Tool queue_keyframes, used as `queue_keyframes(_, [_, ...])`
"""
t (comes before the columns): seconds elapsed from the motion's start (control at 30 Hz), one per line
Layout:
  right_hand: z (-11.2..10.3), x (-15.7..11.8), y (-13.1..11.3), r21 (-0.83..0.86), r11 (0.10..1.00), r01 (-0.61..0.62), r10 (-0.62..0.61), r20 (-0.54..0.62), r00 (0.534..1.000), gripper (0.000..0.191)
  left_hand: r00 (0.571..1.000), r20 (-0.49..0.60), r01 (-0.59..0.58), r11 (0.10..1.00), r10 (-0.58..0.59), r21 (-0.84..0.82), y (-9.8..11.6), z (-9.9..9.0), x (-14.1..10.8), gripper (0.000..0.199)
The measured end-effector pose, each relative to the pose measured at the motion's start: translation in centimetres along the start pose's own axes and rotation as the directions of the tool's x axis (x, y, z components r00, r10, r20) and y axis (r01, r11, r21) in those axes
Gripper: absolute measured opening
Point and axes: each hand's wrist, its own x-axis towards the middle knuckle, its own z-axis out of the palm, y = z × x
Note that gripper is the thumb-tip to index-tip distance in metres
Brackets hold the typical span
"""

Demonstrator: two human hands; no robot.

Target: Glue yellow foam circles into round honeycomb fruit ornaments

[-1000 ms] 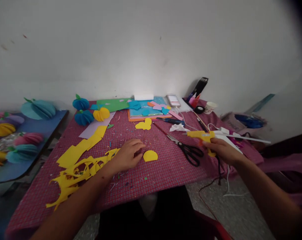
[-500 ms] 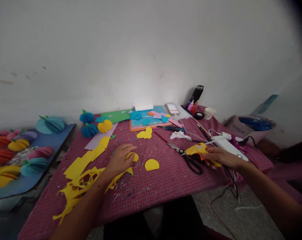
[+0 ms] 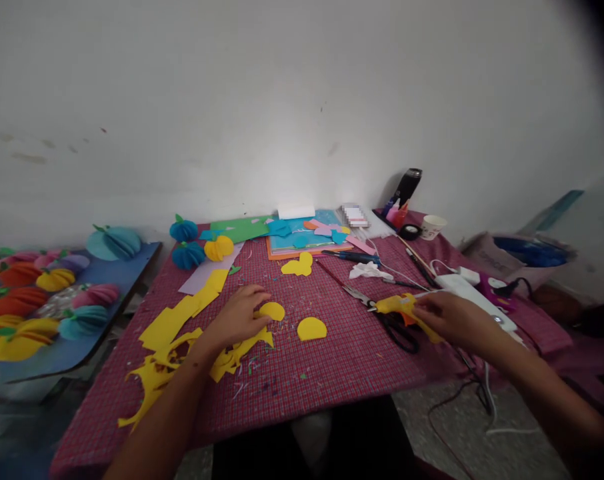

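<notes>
My left hand point(image 3: 239, 313) hovers low over the left-centre of the table, its fingers apart and curved, with a small yellow paper disc point(image 3: 273, 311) just beyond the fingertips. Another yellow disc point(image 3: 312, 329), flat along one edge, lies to the right of it. On the right, my right hand point(image 3: 439, 319) has its fingers on the back of a yellow hot glue gun point(image 3: 399, 305), whose nozzle points left. Part of the gun's handle is hidden by the hand. Black-handled scissors point(image 3: 399, 330) lie beneath the gun. Yellow paper scraps point(image 3: 175, 360) lie around my left forearm.
Blue and yellow paper pumpkins point(image 3: 187, 255) stand at the table's back left; more pumpkins point(image 3: 19, 300) fill a blue side table. Coloured paper sheets point(image 3: 242, 230) lie along the wall. At right are a power strip point(image 3: 475, 300), cables, a paper cup point(image 3: 433, 227) and a black bottle point(image 3: 408, 190).
The whole view has shifted slightly. My left hand has drawn back a little from the small disc, showing more of it. My right-hand fingers sit higher on the glue gun, exposing more of its handle.
</notes>
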Motion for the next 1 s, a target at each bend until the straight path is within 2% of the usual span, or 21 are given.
queue_keyframes(0.07, [0.4, -1.2, -2.5, -0.073, 0.992, 0.106, -0.113, -0.108, 0.988, 0.034, 1.0, 0.008, -0.004, 1.0, 0.004, -0.015, 0.3, 0.3, 0.1, 0.024])
queue_keyframes(0.13, [0.9, -1.9, -5.5, 0.016, 0.973, 0.231, -0.23, -0.045, 0.972, 0.03, 1.0, 0.013, 0.003, 0.999, -0.002, -0.049, 0.7, 0.4, 0.2, 0.013])
queue_keyframes(0.2, [1.5, -1.3, -8.6, 0.053, 0.954, 0.294, -0.295, 0.014, 0.955, 0.027, 1.0, 0.012, 0.017, 0.995, -0.016, -0.094, 1.0, 0.4, 0.3, 0.007])
queue_keyframes(0.3, [2.8, 2.6, -12.5, 0.022, 0.941, 0.338, -0.339, 0.052, 0.939, 0.024, 1.0, 0.004, 0.029, 0.989, -0.029, -0.145, 1.0, 0.4, 0.4, 0.003])
queue_keyframes(0.43, [5.4, 11.0, -15.9, -0.093, 0.97, 0.226, -0.211, 0.145, 0.967, 0.02, 0.999, -0.042, 0.003, 0.979, -0.012, -0.202, 0.7, 0.9, 0.5, 0.008])
queue_keyframes(0.53, [7.7, 16.3, -17.2, -0.155, 0.978, 0.141, -0.112, 0.185, 0.976, 0.024, 0.998, -0.064, 0.013, 0.972, -0.029, -0.233, 0.6, 1.0, 0.7, 0.01])
queue_keyframes(0.67, [9.7, 20.2, -18.0, -0.224, 0.974, 0.035, 0.012, 0.204, 0.979, 0.037, 0.988, -0.067, 0.116, 0.948, -0.142, -0.295, 0.7, 0.8, 0.9, 0.01])
queue_keyframes(0.83, [10.8, 22.1, -18.1, -0.231, 0.973, 0.005, 0.052, 0.238, 0.97, 0.035, 0.971, -0.119, 0.154, 0.923, -0.208, -0.353, 0.6, 0.5, 0.9, 0.01])
queue_keyframes(1.0, [11.0, 21.9, -17.5, -0.154, 0.988, 0.012, 0.03, 0.271, 0.962, 0.037, 0.953, -0.183, 0.137, 0.885, -0.24, -0.445, 0.4, 0.6, 1.2, 0.01])
